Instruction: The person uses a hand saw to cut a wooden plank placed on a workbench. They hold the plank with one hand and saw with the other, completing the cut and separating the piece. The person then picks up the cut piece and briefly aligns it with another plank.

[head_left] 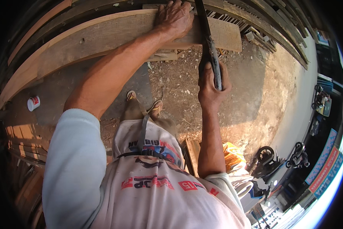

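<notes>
— Where are the hands right now?

— The left hand lies palm down on a pale wooden plank, near its right end, fingers spread flat over the wood and curling at the far edge. It presses on the board rather than pinching it. The right hand is just beside and below it, its grip wrapped tight around the handle of a hand saw.

— And the saw itself?

— Its dark, narrow blade runs up from the fist and crosses the plank right next to the left hand, almost touching the knuckles. How deep it sits in the wood I cannot tell.

— What carries the plank?

— It rests across other long boards stacked at the top of the view — a makeshift worktop of lumber. A small offcut block shows under the plank's near edge.

— Anything below?

— Dirt ground littered with wood chips, and a sandalled foot beside another. A small white can with a red label lies off to the left on the ground. At lower right, well apart from the work, a parked motorbike stands by a pale paved strip.
</notes>
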{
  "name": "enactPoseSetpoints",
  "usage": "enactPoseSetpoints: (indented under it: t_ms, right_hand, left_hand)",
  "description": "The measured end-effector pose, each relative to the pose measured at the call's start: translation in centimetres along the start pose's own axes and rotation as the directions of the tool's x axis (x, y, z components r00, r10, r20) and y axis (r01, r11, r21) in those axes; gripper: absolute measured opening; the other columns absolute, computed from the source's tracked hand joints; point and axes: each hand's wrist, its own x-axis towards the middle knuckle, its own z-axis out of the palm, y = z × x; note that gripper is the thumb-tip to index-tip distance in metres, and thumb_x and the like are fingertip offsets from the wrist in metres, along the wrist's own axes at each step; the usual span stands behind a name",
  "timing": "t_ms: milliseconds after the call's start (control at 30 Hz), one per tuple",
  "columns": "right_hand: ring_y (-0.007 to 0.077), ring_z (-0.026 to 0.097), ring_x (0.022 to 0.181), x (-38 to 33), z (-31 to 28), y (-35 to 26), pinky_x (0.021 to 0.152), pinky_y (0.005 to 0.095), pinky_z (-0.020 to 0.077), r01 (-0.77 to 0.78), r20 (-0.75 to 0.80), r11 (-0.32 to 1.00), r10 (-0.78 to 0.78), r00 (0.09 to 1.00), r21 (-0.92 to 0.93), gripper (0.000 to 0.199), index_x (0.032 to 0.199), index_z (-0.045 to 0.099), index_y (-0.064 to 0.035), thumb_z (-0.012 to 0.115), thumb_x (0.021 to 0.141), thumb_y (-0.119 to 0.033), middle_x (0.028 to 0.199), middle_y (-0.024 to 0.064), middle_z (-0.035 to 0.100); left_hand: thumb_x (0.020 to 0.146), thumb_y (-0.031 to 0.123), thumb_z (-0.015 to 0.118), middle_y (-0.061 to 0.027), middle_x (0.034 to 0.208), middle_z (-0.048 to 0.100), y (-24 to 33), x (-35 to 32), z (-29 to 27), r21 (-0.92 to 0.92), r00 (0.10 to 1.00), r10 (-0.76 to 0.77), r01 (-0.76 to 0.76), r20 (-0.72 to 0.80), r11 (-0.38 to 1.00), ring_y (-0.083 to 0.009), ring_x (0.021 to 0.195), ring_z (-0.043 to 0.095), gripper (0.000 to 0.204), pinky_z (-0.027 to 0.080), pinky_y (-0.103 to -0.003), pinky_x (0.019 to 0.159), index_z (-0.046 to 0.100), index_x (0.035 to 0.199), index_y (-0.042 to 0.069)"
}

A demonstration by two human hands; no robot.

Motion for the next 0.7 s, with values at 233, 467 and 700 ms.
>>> enactPoseSetpoints:
  t_ms: [233,467,700]
  right_hand:
    - [0.0164,0.069,0.097,-8.9,-4.6,-2.4,0.087,0.0313,0.0540,-0.048,0.014,0.997,0.049,0.999,-0.063,0.034,0.131,0.064,0.0070,0.066,0.103,-0.012,0.108,0.0127,0.073]
    - [0.0112,0.062,0.086,-2.2,-0.9,-0.1,0.077,0.0268,0.0497,-0.078,0.007,0.997,0.078,0.997,-0.008,0.034,0.132,0.065,0.0018,0.069,0.103,-0.015,0.104,0.0081,0.071]
    - [0.0058,0.057,0.066,-11.6,-5.1,0.7,0.059,0.0223,0.0449,0.061,-0.066,0.998,-0.061,0.996,0.001,0.042,0.128,0.066,0.0046,0.072,0.103,-0.029,0.088,0.0044,0.070]
  left_hand:
    - [0.108,0.035,0.053,-0.0203,0.125,0.062,-0.9,-0.5,0.1,0.005,0.998,-0.056,0.057,-0.040,0.998,-0.0410,0.124,0.058,0.036,0.040,-0.061,0.109,0.061,0.122,0.003]
    - [0.103,0.028,0.056,-0.0233,0.110,0.068,0.0,-0.1,-0.5,-0.071,0.990,0.022,-0.032,-0.138,0.997,-0.0441,0.110,0.064,0.028,0.050,-0.055,0.098,0.066,0.109,0.002]
    - [0.110,0.037,0.048,-0.0196,0.129,0.063,-2.0,0.2,1.0,0.080,1.000,0.019,-0.020,0.009,0.997,-0.0404,0.128,0.057,0.038,0.040,-0.062,0.109,0.060,0.124,0.005]
